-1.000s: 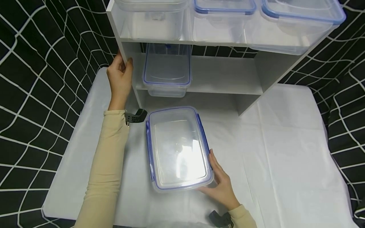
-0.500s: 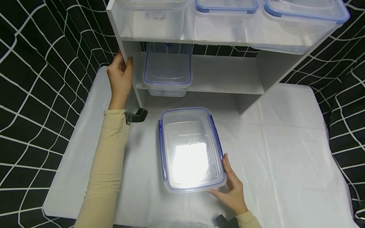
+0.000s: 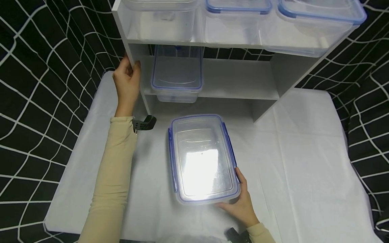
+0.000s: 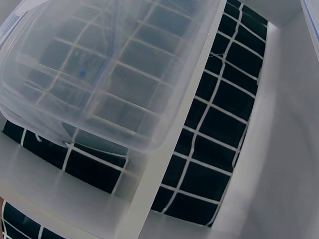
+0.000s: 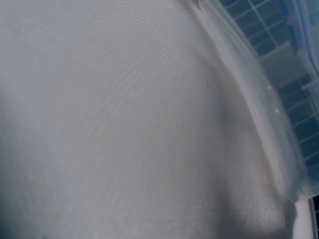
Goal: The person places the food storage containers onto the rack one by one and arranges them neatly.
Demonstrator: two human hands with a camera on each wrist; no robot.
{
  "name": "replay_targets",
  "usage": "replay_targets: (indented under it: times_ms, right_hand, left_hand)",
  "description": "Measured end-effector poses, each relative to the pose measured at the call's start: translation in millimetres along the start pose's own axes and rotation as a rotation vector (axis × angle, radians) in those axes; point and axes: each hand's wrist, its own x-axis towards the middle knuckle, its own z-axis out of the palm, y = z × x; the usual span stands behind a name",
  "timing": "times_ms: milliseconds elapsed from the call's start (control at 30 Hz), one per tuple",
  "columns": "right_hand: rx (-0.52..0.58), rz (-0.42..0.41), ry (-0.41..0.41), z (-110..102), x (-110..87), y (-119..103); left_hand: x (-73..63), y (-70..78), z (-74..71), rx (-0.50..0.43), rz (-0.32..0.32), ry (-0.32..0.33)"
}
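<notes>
A clear plastic food container [image 3: 199, 138] with a blue-edged lid and blue side clips lies in front of the shelf unit. My right hand [image 3: 243, 207] holds its near right corner, fingers along the right side and thumb at the near edge. The container's translucent side [image 5: 264, 99] shows at the right of the right wrist view. At the shelf unit's left side panel [image 3: 123, 30], my left hand [image 3: 127, 84] grips the front edge with the thumb on the inner side; some fingers are hidden behind the panel. Neither hand shows clearly in its wrist view.
A similar container [image 3: 177, 72] stands on the middle shelf [image 3: 237, 76], slightly past its front edge. Several clear containers, including a blue-lidded one [image 3: 237, 27], line the upper shelf. White cloth [image 3: 310, 162] covers the table. Dark netted walls [image 3: 36, 111] enclose the sides.
The container and my right hand have moved to the right, mostly in the first half second. My left hand has stayed on the side panel.
</notes>
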Motion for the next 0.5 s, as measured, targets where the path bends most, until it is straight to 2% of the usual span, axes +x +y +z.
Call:
replay_targets:
  times_ms: [267, 500]
  right_hand:
    - [-0.014, 0.056, -0.001, 2.5, 4.8, -6.4]
    - [-0.025, -0.079, 0.053, 2.8, 12.4, -37.7]
  left_hand:
    - [0.1, 1.1, -1.0, 0.002, 0.006, 0.006]
    - [-0.1, 2.4, -0.4, 0.010, 0.002, 0.001]
